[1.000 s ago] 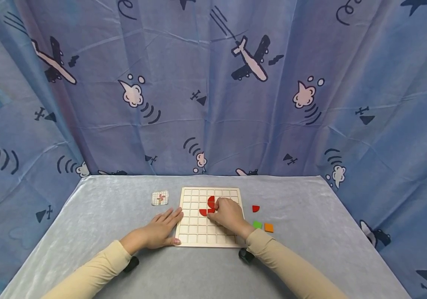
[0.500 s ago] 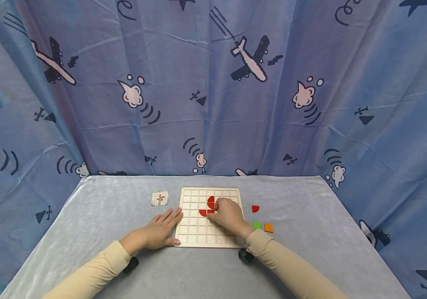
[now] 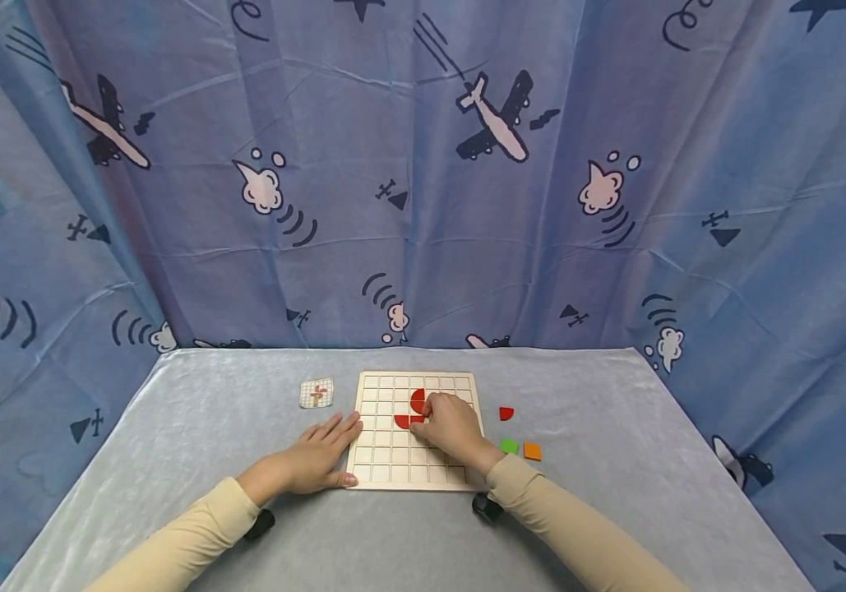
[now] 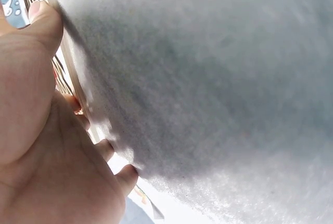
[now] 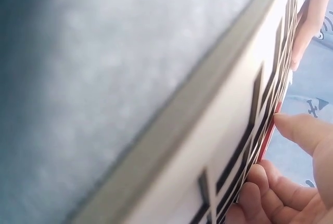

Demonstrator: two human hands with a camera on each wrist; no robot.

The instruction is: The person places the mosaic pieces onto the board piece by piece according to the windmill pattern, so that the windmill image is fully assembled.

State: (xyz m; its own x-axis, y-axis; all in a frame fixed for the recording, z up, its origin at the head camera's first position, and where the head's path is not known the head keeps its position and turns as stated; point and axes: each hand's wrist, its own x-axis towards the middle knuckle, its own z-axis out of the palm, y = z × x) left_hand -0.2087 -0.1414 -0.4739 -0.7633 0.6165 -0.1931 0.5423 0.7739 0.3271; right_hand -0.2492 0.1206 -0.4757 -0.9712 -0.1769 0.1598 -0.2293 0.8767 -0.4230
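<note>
A pale wooden board [image 3: 381,454] with a grid of square cells lies flat on the cloth. Beside its left edge rests my left hand [image 3: 319,455], fingers spread and straight, fingertips and thumb touching the rim. Over the middle of the board, my right hand [image 3: 455,425] has curled fingers; its thumb and forefinger pinch a red quarter-circle tile [image 5: 268,136] at the grid. Several red quarter-circle tiles [image 3: 402,421] sit in cells around the fingertips, some stacked toward the back. The right hand hides part of the board and possibly more tiles.
Right of the board lie a loose red quarter-circle tile [image 3: 506,413], a green tile [image 3: 510,446] partly behind the right wrist, and an orange square tile [image 3: 533,451]. A small pattern card [image 3: 316,393] with a pinwheel drawing lies to the left. A patterned curtain [image 3: 423,205] hangs behind.
</note>
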